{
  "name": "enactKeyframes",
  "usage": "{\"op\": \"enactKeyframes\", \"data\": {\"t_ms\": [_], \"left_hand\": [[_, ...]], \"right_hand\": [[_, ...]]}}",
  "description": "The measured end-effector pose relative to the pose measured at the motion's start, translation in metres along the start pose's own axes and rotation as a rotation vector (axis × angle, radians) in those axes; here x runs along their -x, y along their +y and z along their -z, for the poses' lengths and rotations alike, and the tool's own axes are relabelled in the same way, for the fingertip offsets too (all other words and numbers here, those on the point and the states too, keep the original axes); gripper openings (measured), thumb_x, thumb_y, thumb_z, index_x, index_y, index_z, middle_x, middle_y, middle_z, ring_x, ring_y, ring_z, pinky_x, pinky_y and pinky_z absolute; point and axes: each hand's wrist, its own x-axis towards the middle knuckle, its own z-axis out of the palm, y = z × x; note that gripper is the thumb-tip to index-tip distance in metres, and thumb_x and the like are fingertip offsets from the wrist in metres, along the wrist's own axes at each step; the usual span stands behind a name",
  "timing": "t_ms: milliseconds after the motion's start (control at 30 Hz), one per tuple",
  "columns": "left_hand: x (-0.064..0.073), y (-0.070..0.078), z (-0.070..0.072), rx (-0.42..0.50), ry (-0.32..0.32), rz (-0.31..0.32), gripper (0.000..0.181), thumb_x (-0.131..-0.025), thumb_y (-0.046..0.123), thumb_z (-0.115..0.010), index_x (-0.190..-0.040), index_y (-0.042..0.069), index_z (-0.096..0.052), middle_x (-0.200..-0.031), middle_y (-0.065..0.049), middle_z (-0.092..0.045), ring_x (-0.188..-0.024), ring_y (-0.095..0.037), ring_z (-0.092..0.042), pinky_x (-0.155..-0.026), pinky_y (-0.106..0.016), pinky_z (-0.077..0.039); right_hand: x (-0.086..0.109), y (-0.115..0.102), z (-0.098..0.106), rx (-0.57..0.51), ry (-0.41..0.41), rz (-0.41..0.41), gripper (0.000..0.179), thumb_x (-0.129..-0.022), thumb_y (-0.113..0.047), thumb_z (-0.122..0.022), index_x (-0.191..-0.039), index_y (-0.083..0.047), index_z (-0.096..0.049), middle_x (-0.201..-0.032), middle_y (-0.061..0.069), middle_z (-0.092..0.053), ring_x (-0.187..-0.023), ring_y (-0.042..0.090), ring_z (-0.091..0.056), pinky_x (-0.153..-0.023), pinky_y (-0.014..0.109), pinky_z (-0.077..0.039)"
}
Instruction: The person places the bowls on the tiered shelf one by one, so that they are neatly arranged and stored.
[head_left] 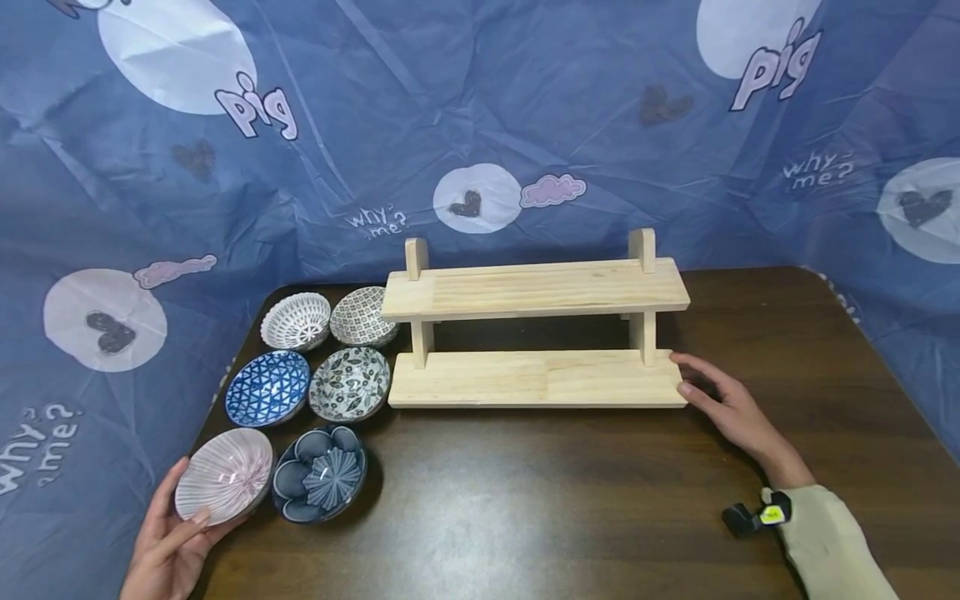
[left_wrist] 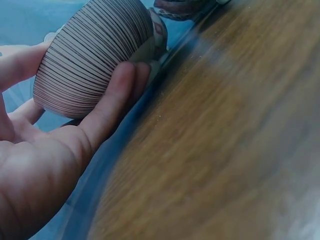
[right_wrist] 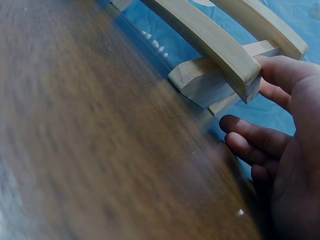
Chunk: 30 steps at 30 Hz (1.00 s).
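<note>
My left hand (head_left: pixel 174 533) grips a pink-and-white striped bowl (head_left: pixel 227 475), thumb at its rim and fingers round its side. The bowl is tilted at the table's left edge; its lined outer wall (left_wrist: pixel 95 57) shows in the left wrist view. Beside it sits a dark blue flower-patterned bowl (head_left: pixel 321 475). At the right end of a two-tier wooden shelf (head_left: pixel 536 379), my right hand (head_left: pixel 738 417) holds the lower board's end with thumb and index finger. In the right wrist view its other fingers (right_wrist: pixel 255 142) curl loosely below the board.
Behind the two front bowls stand a blue triangle-patterned bowl (head_left: pixel 267 388), a leaf-patterned bowl (head_left: pixel 350 384), a white scalloped bowl (head_left: pixel 296 322) and a grey patterned bowl (head_left: pixel 363 316), the last close against the shelf. A brown table (head_left: pixel 525 500) bears everything; blue printed cloth (head_left: pixel 360 125) hangs around it.
</note>
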Motion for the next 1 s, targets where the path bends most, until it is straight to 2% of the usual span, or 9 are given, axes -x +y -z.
{"op": "enactKeyframes", "data": {"t_ms": [167, 333, 600, 833, 1000], "left_hand": [[0.001, 0.001, -0.003, 0.068, -0.047, -0.036, 0.073, -0.095, -0.023, -0.010, -0.159, 0.011, -0.013, -0.148, -0.015, -0.045, -0.129, -0.036, -0.059, -0.096, -0.055, -0.057], [0.001, 0.004, -0.007, 0.101, -0.064, -0.052, 0.073, -0.095, -0.023, -0.009, -0.160, 0.011, -0.010, -0.149, -0.016, -0.043, -0.129, -0.040, -0.058, -0.096, -0.058, -0.056], [-0.006, 0.011, -0.010, 0.186, -0.181, -0.069, 0.074, -0.093, -0.022, -0.003, -0.160, 0.009, -0.010, -0.155, -0.021, -0.036, -0.132, -0.047, -0.052, -0.102, -0.062, -0.051], [-0.019, 0.014, -0.025, 0.252, -0.268, -0.066, 0.075, -0.092, -0.022, 0.002, -0.160, 0.007, -0.003, -0.157, -0.026, -0.030, -0.137, -0.051, -0.044, -0.108, -0.065, -0.044], [-0.029, 0.017, -0.040, 0.193, -0.239, -0.038, 0.074, -0.092, -0.022, 0.001, -0.160, 0.008, -0.003, -0.154, -0.024, -0.036, -0.137, -0.047, -0.048, -0.106, -0.061, -0.049]], "right_hand": [[0.000, 0.000, 0.000, 0.003, -0.006, -0.009, 0.048, -0.104, -0.029, -0.053, -0.149, -0.011, -0.046, -0.149, 0.020, -0.050, -0.109, -0.018, -0.040, -0.090, 0.023, -0.038], [0.000, 0.000, 0.001, 0.005, -0.007, -0.005, 0.048, -0.104, -0.029, -0.053, -0.149, -0.011, -0.047, -0.150, 0.020, -0.049, -0.109, -0.019, -0.040, -0.089, 0.021, -0.039], [0.001, 0.002, 0.002, 0.007, -0.006, 0.000, 0.047, -0.104, -0.028, -0.053, -0.148, -0.011, -0.047, -0.150, 0.020, -0.049, -0.109, -0.020, -0.040, -0.089, 0.019, -0.039], [0.001, 0.002, 0.000, 0.005, -0.002, 0.004, 0.047, -0.104, -0.028, -0.053, -0.148, -0.011, -0.047, -0.148, 0.020, -0.050, -0.109, -0.019, -0.041, -0.088, 0.018, -0.040], [0.000, 0.002, 0.000, -0.003, -0.003, 0.002, 0.047, -0.104, -0.028, -0.053, -0.148, -0.011, -0.047, -0.149, 0.020, -0.050, -0.109, -0.018, -0.041, -0.089, 0.019, -0.039]]}}
